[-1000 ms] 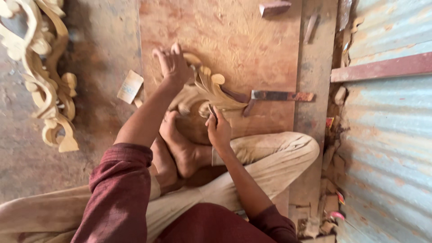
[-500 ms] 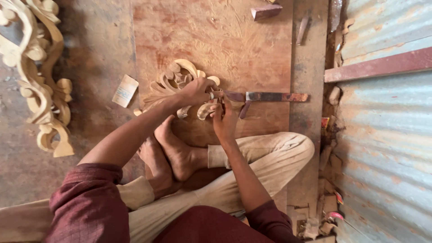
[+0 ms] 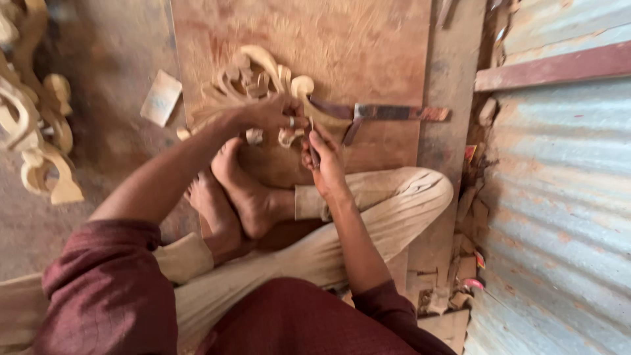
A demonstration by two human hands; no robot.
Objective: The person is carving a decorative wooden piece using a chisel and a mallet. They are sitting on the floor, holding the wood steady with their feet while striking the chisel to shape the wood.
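A: Head view, the only one. The carving [image 3: 263, 82], pale scrolled wood, lies on the board [image 3: 368, 39], just ahead of the bare feet [image 3: 243, 190].

B: And the hands?

A: The left hand [image 3: 269, 113] lies over the carving's near edge, fingers curled down onto it, pinning it. The right hand [image 3: 325, 161] is closed around a thin dark tool [image 3: 313, 150], probably a chisel, though blur hides the tip. It points up toward the carving, just beside the left fingers.

B: That's my worry. If the tool skids off the grain, the left fingers sit right in its path.

A: The feet too, I'd judge. They are near the work, and a slip backward would meet them.

B: What about the wood?

A: The scrolls look thin. Too hard a push could snap a curl, or the carving could slide, since only one hand seems to hold it.

B: The metal square [image 3: 388, 113]?

A: It lies touching the carving's right side. A knock could jog it against the work.

B: The other carvings [image 3: 36, 125]?

A: Well apart, at left.
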